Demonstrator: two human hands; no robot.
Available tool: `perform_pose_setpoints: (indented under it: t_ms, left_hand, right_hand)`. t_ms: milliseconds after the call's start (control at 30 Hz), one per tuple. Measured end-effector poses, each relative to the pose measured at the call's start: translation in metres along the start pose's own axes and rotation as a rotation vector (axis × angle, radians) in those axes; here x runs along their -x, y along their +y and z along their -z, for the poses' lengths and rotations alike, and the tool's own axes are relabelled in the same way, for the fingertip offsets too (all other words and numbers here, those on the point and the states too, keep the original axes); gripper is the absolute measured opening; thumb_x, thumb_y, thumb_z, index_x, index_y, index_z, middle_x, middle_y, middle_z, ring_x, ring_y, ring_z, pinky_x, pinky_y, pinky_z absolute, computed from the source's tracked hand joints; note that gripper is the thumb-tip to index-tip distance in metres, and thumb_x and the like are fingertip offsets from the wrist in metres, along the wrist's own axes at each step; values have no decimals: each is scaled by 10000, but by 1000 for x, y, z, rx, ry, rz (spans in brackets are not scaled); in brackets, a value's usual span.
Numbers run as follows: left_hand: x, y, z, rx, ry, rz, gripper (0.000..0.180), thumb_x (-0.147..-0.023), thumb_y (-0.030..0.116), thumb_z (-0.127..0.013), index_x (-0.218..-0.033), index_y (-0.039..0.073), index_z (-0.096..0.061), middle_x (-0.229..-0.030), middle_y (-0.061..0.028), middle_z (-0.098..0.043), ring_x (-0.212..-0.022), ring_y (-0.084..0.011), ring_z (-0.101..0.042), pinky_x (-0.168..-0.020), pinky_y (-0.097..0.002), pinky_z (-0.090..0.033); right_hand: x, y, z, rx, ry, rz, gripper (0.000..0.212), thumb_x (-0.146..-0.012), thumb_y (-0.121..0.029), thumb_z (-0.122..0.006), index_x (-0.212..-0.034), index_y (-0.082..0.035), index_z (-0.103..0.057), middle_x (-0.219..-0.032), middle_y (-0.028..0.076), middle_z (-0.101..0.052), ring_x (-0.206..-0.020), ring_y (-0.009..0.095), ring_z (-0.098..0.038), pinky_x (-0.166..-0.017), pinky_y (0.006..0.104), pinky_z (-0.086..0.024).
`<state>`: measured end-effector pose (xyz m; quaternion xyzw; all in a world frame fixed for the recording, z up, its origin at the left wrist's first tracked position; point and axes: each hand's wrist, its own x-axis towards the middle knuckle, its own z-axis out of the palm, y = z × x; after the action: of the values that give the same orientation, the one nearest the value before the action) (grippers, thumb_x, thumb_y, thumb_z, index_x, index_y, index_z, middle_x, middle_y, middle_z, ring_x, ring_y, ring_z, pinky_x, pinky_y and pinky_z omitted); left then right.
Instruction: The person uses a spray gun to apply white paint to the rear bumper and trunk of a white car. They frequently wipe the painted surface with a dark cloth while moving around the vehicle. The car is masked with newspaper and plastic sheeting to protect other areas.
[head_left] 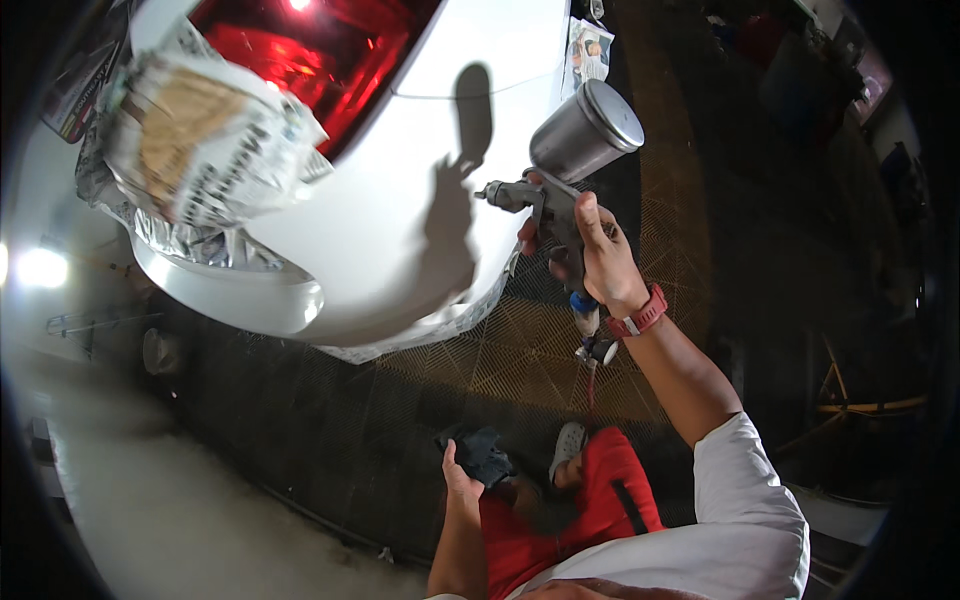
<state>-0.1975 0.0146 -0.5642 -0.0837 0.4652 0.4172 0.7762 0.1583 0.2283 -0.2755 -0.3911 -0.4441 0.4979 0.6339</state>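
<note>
My right hand (598, 255) is wrapped round the grip of a spray gun (520, 195), its nozzle pointing left at a white car body panel (400, 230). On top of the gun tilts a silver paint cup (588, 132). A gauge and a blue fitting hang below the grip, with a thin red hose under them. The gun's shadow falls across the panel. Lower down, away from the car, my left hand (462, 478) is closed on a dark cloth (482, 456); its thumb shows, the other fingers are mostly hidden.
Crumpled newspaper (205, 145) masks part of the car beside a red tail light (300, 70). More masking paper (590, 50) hangs at the far edge. A bright lamp (42, 267) shines at the left. Patterned floor matting (540, 340) lies below the car. A yellow stand (860, 406) is at right.
</note>
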Motion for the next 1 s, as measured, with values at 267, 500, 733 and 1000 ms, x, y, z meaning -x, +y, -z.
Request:
perform_pose_setpoints:
  t_ms: [267, 500, 733, 1000]
  left_hand:
    - [135, 28, -65, -417, 343, -134, 732, -1001, 562, -621, -1455, -6, -542, -1448, -159, -599, -1311, -360, -594, -1120, -486, -467]
    - [144, 59, -224, -1432, 140, -449, 768, -942, 437, -697, -1551, 122, -352, -1260, -316, -662, -1147, -452, -681, -978, -493, -525]
    - [128, 79, -368, -1713, -194, -736, 854, -894, 399, -751, -1566, 175, -274, -1148, -295, -714, -1032, -455, -728, -907, -515, -562]
    - [38, 134, -463, -1690, -255, -724, 994, -823, 413, -814, -1579, 151, -224, -1112, -315, -719, -1063, -435, -719, -928, -472, -550]
  right_hand:
    - [9, -65, -6, 69, 289, -179, 656, -1079, -615, -442, -1401, -67, -605, -965, 41, -733, -827, 83, -679, -533, 200, -466]
    - [86, -114, -40, -4, 144, -306, 766, -1043, -669, -467, -1472, -42, -562, -1005, 50, -739, -866, 91, -659, -570, 213, -471]
    - [116, -159, -49, 4, 210, -305, 688, -1075, -620, -443, -1485, -79, -555, -1036, 43, -734, -898, 85, -678, -590, 194, -461]
    - [94, -186, -59, 85, 223, -253, 669, -1085, -584, -462, -1550, -105, -514, -974, 43, -737, -871, 79, -677, -558, 195, -490]
